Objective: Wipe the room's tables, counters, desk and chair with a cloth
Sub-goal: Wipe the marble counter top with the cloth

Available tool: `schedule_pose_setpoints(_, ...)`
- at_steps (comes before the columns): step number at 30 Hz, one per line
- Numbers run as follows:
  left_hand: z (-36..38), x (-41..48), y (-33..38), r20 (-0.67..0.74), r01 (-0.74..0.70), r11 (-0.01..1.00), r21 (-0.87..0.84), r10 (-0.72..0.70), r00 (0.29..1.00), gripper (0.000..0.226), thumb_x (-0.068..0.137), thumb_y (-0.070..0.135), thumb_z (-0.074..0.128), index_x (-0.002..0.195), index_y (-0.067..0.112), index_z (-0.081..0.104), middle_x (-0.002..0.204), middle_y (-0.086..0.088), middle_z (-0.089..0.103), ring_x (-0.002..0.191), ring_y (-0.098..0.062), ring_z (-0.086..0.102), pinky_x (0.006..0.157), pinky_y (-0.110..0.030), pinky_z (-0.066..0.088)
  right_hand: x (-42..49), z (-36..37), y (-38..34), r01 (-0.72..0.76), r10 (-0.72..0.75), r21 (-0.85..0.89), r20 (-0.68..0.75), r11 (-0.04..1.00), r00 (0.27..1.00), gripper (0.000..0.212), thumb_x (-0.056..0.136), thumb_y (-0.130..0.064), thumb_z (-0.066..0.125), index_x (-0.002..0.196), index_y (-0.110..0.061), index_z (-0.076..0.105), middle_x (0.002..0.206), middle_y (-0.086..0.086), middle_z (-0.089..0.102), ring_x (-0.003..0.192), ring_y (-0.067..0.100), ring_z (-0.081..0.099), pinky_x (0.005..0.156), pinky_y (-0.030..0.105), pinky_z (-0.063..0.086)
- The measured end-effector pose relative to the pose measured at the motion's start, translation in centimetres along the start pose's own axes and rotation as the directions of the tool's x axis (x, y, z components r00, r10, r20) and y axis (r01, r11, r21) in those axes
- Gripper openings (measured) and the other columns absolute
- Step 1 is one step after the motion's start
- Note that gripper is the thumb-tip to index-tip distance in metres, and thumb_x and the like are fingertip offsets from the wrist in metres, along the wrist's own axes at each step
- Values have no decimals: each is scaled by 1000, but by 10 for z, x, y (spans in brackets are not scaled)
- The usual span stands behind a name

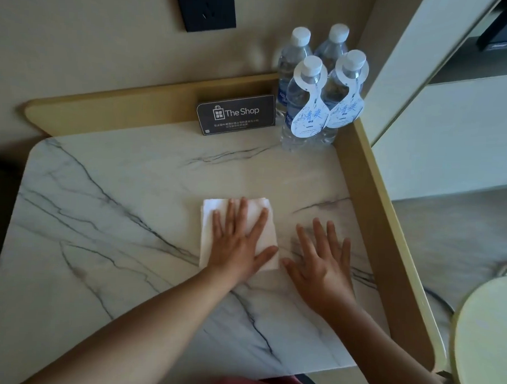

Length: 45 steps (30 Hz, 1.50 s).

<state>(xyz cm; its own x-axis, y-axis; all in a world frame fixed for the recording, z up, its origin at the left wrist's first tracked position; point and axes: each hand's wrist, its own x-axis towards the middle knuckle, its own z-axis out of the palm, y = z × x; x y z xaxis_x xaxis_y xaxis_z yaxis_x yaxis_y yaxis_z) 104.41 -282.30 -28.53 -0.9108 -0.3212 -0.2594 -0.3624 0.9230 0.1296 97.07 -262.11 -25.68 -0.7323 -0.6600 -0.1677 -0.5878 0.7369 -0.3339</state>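
Note:
A white marble-patterned desk top (123,215) with grey veins fills the view. A folded white cloth (208,227) lies flat near its middle. My left hand (238,243) presses down on the cloth with straight, spread fingers. Just to its right, my right hand (322,261) rests flat on the bare marble, fingers spread, touching no cloth.
Several water bottles (315,87) with paper neck tags stand in the back right corner. A dark "The Shop" card (236,114) leans on the raised wooden rim (374,197). A black wall panel (206,7) hangs above. A pale round seat (484,338) is at lower right.

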Motion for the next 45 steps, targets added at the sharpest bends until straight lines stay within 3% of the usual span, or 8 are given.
schedule_pose_setpoints(6,0,48,49,-11,-173,985,4,173,985,87,86,81,16,161,40,-4,168,-8,-20,153,-37,-23,118,-65,-13,-14,-5,16,-75,84,145,-51,987,995,62,102,-54,37,160,-35,26,171,4,6,156,17,-19,124,43,-10)
schedule_pose_setpoints(9,-1,70,58,-39,-204,979,8,204,978,86,87,80,15,161,40,-2,169,-7,-18,153,-36,-23,118,-64,-14,-18,-6,22,-101,116,206,-63,973,991,55,105,-44,46,158,-38,33,171,5,10,156,14,-16,125,45,-1)
schedule_pose_setpoints(14,-11,98,31,-69,-123,992,-23,121,990,84,89,78,16,161,39,0,169,-10,-16,154,-32,-20,120,-61,-13,-21,-7,16,-90,111,198,-101,976,989,55,99,-42,46,150,-25,50,165,17,27,157,32,8,121,60,20)
schedule_pose_setpoints(21,-25,87,-93,-102,69,997,-31,-72,992,85,87,80,14,161,40,-4,170,-9,-13,155,-33,-13,121,-60,-9,0,4,-44,-23,23,74,-3,997,1000,62,99,-52,38,155,-27,42,168,14,22,158,29,1,126,53,8)
schedule_pose_setpoints(28,-21,21,-229,-161,215,973,-79,-225,961,83,87,79,18,159,43,-2,170,-8,-5,156,-33,-5,121,-61,-1,53,31,-151,115,-107,-51,136,992,985,69,99,-70,17,161,-44,-3,170,-2,-16,153,15,-28,123,37,-18)
schedule_pose_setpoints(34,-8,-65,-319,-152,278,953,-120,-294,944,84,88,80,18,159,43,-7,170,-8,-4,156,-32,-5,120,-57,-6,82,59,-267,200,-188,-60,174,978,967,70,99,-71,15,161,-43,-3,169,-3,-17,154,16,-25,122,37,-15)
schedule_pose_setpoints(37,-4,-120,-349,-142,279,958,-71,-286,948,87,89,80,18,161,37,-8,170,-12,-2,155,-39,3,122,-60,3,87,75,-322,257,-244,-50,189,965,951,71,98,-70,17,161,-41,1,170,-3,-14,154,16,-22,124,38,-12)
schedule_pose_setpoints(45,26,-247,-345,-119,247,962,-118,-261,958,91,88,80,36,162,38,2,170,-13,4,156,-38,5,119,-65,17,70,111,-414,352,-346,19,234,936,908,76,95,-71,14,162,-37,3,171,1,-4,157,19,-13,128,44,0)
